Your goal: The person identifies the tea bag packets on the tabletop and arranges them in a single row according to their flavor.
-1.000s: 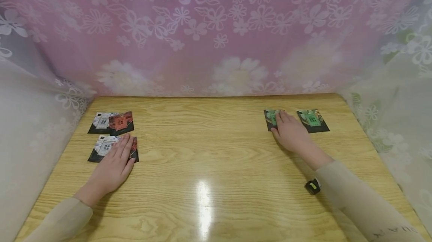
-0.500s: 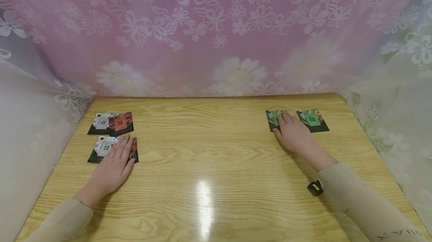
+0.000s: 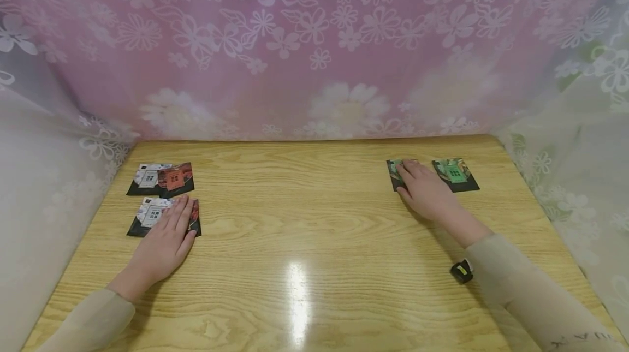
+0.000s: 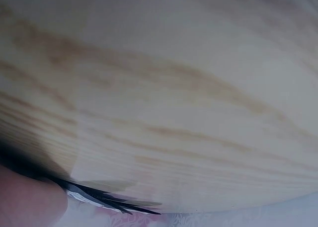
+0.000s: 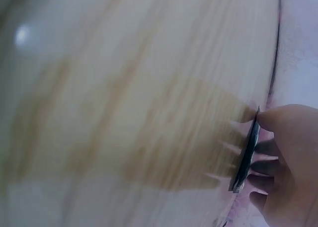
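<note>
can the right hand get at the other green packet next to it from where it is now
Probably yes. The right hand rests on one green packet, and the second green packet lies flat just to its right on bare table, with nothing between them.

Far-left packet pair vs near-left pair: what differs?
The far pair lies untouched, both its white and red packets in full view; the near pair sits under the left hand, whose fingers rest flat on it and hide most of its red packet. The far pair lies closer to the curtain, the near pair closer to the person. Both are overlapping packets with dark borders, flat on the table.
</note>
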`<state>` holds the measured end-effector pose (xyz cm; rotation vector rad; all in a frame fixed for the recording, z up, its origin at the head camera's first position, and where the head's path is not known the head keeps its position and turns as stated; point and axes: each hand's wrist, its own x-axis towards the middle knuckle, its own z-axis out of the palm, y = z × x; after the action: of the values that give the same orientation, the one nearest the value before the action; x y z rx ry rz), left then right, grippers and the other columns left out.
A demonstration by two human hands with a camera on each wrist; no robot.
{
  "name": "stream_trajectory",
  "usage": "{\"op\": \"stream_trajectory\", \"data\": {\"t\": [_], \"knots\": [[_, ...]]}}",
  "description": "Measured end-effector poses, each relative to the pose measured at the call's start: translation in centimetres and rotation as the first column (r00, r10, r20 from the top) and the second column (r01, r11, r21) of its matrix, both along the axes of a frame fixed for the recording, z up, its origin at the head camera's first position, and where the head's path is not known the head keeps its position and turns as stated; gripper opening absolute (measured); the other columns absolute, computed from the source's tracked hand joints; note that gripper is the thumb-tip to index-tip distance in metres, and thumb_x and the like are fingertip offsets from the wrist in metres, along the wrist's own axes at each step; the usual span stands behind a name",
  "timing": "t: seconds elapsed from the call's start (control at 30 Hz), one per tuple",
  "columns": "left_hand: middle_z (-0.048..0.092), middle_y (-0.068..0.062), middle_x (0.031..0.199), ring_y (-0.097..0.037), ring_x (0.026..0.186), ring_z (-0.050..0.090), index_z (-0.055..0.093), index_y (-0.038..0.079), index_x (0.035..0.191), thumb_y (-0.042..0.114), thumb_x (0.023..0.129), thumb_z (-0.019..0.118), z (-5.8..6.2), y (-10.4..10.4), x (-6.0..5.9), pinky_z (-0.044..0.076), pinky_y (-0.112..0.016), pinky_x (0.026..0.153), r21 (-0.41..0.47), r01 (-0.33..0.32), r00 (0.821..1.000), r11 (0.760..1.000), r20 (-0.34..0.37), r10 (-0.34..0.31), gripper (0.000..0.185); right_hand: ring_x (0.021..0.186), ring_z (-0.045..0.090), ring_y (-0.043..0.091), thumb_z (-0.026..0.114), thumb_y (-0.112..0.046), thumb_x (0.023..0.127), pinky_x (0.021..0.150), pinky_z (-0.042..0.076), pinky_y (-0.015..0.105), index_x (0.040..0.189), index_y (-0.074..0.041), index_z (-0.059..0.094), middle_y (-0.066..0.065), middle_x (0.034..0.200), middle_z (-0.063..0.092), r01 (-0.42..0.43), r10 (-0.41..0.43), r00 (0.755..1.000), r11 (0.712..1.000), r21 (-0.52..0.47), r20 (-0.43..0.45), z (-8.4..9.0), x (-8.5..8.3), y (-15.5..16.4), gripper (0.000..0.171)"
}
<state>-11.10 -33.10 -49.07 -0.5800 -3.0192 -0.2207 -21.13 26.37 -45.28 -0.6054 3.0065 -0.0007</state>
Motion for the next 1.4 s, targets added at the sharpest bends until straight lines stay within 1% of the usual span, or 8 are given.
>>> {"op": "stream_trajectory", "data": {"t": [0.1, 0.43, 0.67, 0.77, 0.9, 1.07, 1.23, 1.4], "knots": [[0.019, -0.029, 0.175, -0.045, 0.163, 0.021, 0.014, -0.003, 0.169, 0.029, 0.114, 0.045, -0.1, 0.0, 0.0, -0.007, -0.036, 0.138, 0.0, 0.0, 1.0, 1.0, -0.002, 0.0, 0.071, 0.157, 0.032, 0.05, 0.055, -0.026, 0.112, 0.129, 0.03, 0.064, 0.162, 0.007, 0.035, 0.032, 0.169, 0.032, -0.029, 0.029, 1.0, 1.0, 0.003, 0.003, -0.1, -0.2, 0.2, 0.064], [0.02, -0.03, 0.174, -0.045, 0.163, 0.021, 0.014, -0.004, 0.169, 0.029, 0.114, 0.046, -0.1, -0.3, 0.2, -0.007, -0.036, 0.138, 0.001, 0.003, 1.0, 1.0, -0.005, -0.003, 0.071, 0.157, 0.032, 0.049, 0.053, -0.022, 0.111, 0.128, 0.032, 0.063, 0.16, 0.012, 0.035, 0.033, 0.168, 0.032, -0.091, 0.091, 0.996, 0.995, -0.045, -0.006, -0.4, -0.4, 0.2, 0.062], [0.015, -0.029, 0.176, -0.046, 0.164, 0.017, 0.013, -0.003, 0.169, 0.031, 0.115, 0.044, 0.2, 0.1, -0.1, -0.008, -0.035, 0.137, 0.022, 0.009, 0.998, 1.0, 0.057, -0.01, 0.071, 0.156, 0.033, 0.051, 0.055, -0.022, 0.111, 0.127, 0.032, 0.065, 0.16, 0.011, 0.036, 0.033, 0.167, 0.033, -0.083, 0.083, 0.997, 0.992, -0.095, -0.003, -0.8, -0.4, 0.5, 0.062], [0.013, -0.028, 0.176, -0.046, 0.164, 0.016, 0.012, -0.003, 0.169, 0.032, 0.115, 0.044, 0.5, 0.7, -0.4, -0.003, -0.04, 0.138, 0.031, 0.013, 0.995, 0.999, 0.098, -0.016, 0.072, 0.157, 0.031, 0.051, 0.055, -0.021, 0.111, 0.129, 0.029, 0.064, 0.16, 0.012, 0.036, 0.034, 0.168, 0.032, -0.093, 0.093, 0.996, 0.99, -0.108, -0.002, -1.0, -0.4, 0.6, 0.062], [0.012, -0.028, 0.177, -0.047, 0.164, 0.016, 0.013, -0.003, 0.169, 0.031, 0.114, 0.045, 1.0, 1.7, -0.8, 0.012, -0.054, 0.137, 0.036, 0.019, 0.991, 0.999, 0.135, -0.023, 0.072, 0.158, 0.029, 0.049, 0.051, -0.021, 0.113, 0.131, 0.026, 0.063, 0.16, 0.013, 0.034, 0.033, 0.169, 0.029, -0.099, 0.1, 0.995, 0.988, -0.118, 0.003, -1.4, -0.5, 0.8, 0.061], [0.013, -0.027, 0.177, -0.046, 0.164, 0.018, 0.014, -0.002, 0.169, 0.033, 0.114, 0.045, 1.1, 3.1, -1.5, 0.024, -0.063, 0.132, 0.016, 0.032, 0.989, 0.999, 0.145, -0.034, 0.072, 0.159, 0.027, 0.049, 0.048, -0.02, 0.114, 0.132, 0.024, 0.062, 0.16, 0.013, 0.033, 0.033, 0.17, 0.027, -0.097, 0.1, 0.995, 0.988, -0.121, 0.012, -1.7, -0.5, 0.9, 0.059], [0.017, -0.027, 0.176, -0.046, 0.163, 0.021, 0.018, -0.004, 0.168, 0.031, 0.114, 0.047, 1.1, 4.6, -2.3, 0.028, -0.064, 0.129, 0.01, 0.071, 0.99, 0.997, 0.123, -0.071, 0.071, 0.159, 0.028, 0.049, 0.049, -0.019, 0.113, 0.132, 0.024, 0.062, 0.16, 0.014, 0.034, 0.033, 0.169, 0.029, -0.101, 0.102, 0.995, 0.988, -0.118, 0.002, -1.8, -0.5, 1.0, 0.059], [0.015, -0.027, 0.176, -0.045, 0.163, 0.019, 0.017, -0.004, 0.168, 0.031, 0.115, 0.044, 1.2, 6.6, -3.6, 0.026, -0.063, 0.131, 0.01, 0.115, 0.984, 0.993, 0.134, -0.116, 0.07, 0.158, 0.029, 0.049, 0.05, -0.02, 0.113, 0.132, 0.024, 0.062, 0.16, 0.014, 0.034, 0.033, 0.169, 0.029, -0.094, 0.095, 0.996, 0.99, -0.11, 0.0, -1.7, -0.6, 1.0, 0.059]]}}
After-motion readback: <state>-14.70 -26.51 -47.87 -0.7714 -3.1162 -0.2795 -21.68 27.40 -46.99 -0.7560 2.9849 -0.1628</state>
